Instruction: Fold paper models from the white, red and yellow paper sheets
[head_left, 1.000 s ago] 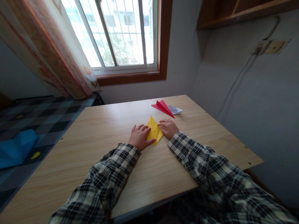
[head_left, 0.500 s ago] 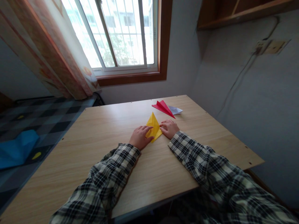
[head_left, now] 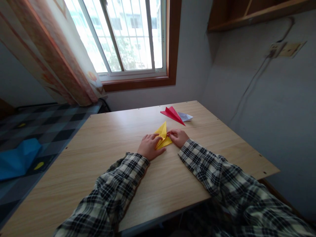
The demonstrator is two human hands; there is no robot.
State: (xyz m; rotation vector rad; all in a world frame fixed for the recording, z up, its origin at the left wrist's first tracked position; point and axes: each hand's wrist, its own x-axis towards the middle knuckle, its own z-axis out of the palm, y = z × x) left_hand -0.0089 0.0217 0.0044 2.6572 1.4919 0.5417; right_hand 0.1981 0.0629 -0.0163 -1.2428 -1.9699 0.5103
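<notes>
A sheet of yellow paper [head_left: 161, 131], folded to a point at the far end, lies on the wooden table between my hands. My left hand [head_left: 149, 147] rests over its left side with the fingers spread and the thumb apart, pressing it down. At the right edge of the paper, my right hand [head_left: 178, 137] has its fingers curled together in a pinch on a raised flap. The fingers partly cover both sides of the fold. Just beyond lie a red paper plane [head_left: 172, 115] and a small white folded paper [head_left: 185, 116].
The wooden table [head_left: 98, 171] has its right edge near a wall with a socket [head_left: 277, 49] and hanging cord. On the left, a blue folded paper [head_left: 21, 158] lies on a checked cloth [head_left: 61, 120]. A window [head_left: 133, 39] is behind the table.
The tip of the yellow paper has swung a little right and a flap has been folded across. My left thumb has slid toward me; the right fingers have closed tighter.
</notes>
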